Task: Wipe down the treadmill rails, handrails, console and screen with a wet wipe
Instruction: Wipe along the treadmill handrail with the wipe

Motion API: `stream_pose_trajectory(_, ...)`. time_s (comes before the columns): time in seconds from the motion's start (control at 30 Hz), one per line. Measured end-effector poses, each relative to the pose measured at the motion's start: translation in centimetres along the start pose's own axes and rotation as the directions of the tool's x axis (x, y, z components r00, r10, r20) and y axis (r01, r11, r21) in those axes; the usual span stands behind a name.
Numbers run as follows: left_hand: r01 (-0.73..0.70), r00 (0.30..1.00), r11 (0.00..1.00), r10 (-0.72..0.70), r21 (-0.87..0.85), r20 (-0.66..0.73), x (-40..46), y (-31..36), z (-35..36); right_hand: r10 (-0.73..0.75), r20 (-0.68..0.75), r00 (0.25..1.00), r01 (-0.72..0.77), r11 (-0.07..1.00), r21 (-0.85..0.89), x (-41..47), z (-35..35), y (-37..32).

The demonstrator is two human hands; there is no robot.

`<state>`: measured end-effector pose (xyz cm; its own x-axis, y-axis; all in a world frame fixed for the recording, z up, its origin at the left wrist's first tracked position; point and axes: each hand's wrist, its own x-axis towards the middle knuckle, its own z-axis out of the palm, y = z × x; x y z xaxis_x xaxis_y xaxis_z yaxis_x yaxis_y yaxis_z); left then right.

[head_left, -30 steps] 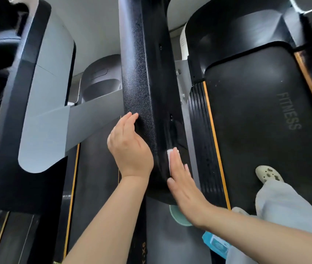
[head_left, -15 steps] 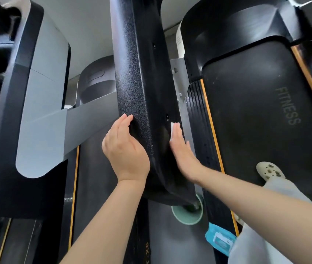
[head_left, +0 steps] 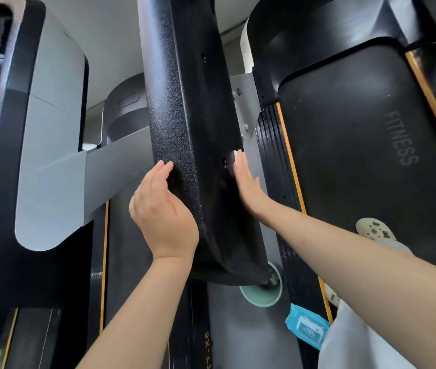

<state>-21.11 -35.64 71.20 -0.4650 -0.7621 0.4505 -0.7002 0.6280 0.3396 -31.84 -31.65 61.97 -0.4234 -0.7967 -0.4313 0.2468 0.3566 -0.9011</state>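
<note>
A black textured handrail runs from twelve o'clock down to the centre, with the left hand resting flat on its nine o'clock side. The right hand, fingers straight, presses a white wet wipe against its three o'clock face. A blue wipe packet lies at five o'clock, beside the treadmill belt marked FITNESS.

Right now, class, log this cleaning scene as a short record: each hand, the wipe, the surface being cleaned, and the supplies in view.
left hand: straight fingers rest on the left side of the black textured panel
right hand: flat, pressing the wet wipe to the panel's right side
wet wipe: white, only its edge shows past the fingertips
supplies: blue wipe pack lying below
treadmill belt: at right, marked FITNESS
</note>
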Motion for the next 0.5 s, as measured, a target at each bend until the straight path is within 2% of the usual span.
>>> stream_pose_trajectory(0.1, 0.004, 1.000, 1.000, -0.004, 0.000, 0.003, 0.0, -0.1, 0.0, -0.078, 0.111, 0.991, 0.104, 0.964, -0.247, -5.0, 1.6, 3.3)
stream_pose_trajectory(0.13, 0.003, 1.000, 1.000, -0.003, -0.002, 0.006, 0.0, -0.1, 0.0, -0.109, 0.163, 0.981, 0.151, 0.951, -0.271, -7.2, 2.2, 4.6)
stream_pose_trajectory(0.2, -0.002, 1.000, 1.000, 0.002, -0.001, 0.011, 0.0, -0.2, 0.0, -0.130, 0.226, 0.965, 0.175, 0.966, -0.190, -9.7, 2.8, 5.6)
stream_pose_trajectory(0.23, -0.004, 1.000, 1.000, 0.004, 0.001, 0.012, 0.0, -0.2, 0.0, -0.112, 0.204, 0.972, 0.146, 0.976, -0.159, -9.3, 3.0, 5.5)
stream_pose_trajectory(0.27, -0.003, 1.000, 1.000, 0.003, 0.004, 0.013, 0.0, -0.3, 0.1, -0.056, 0.158, 0.986, 0.072, 0.993, -0.098, -8.0, 2.9, 4.9)
stream_pose_trajectory(0.3, -0.002, 1.000, 1.000, 0.002, 0.005, 0.013, 0.0, -0.3, 0.1, 0.032, 0.104, 0.994, -0.036, 0.999, 0.037, -6.2, 2.5, 3.9)
stream_pose_trajectory(0.37, -0.002, 1.000, 1.000, 0.002, 0.004, 0.006, 0.0, -0.4, 0.1, 0.172, 0.034, 0.984, -0.175, 0.945, 0.277, -2.3, 1.2, 2.0)
stream_pose_trajectory(0.43, -0.001, 1.000, 1.000, 0.001, 0.001, 0.008, -0.1, -0.3, 0.1, 0.211, 0.031, 0.977, -0.212, 0.938, 0.276, 0.4, 0.1, 1.1)
stream_pose_trajectory(0.5, -0.007, 1.000, 1.000, 0.007, -0.002, 0.013, 0.0, -0.2, 0.0, 0.151, 0.021, 0.988, -0.152, 0.969, 0.193, 1.2, 0.1, 1.9)
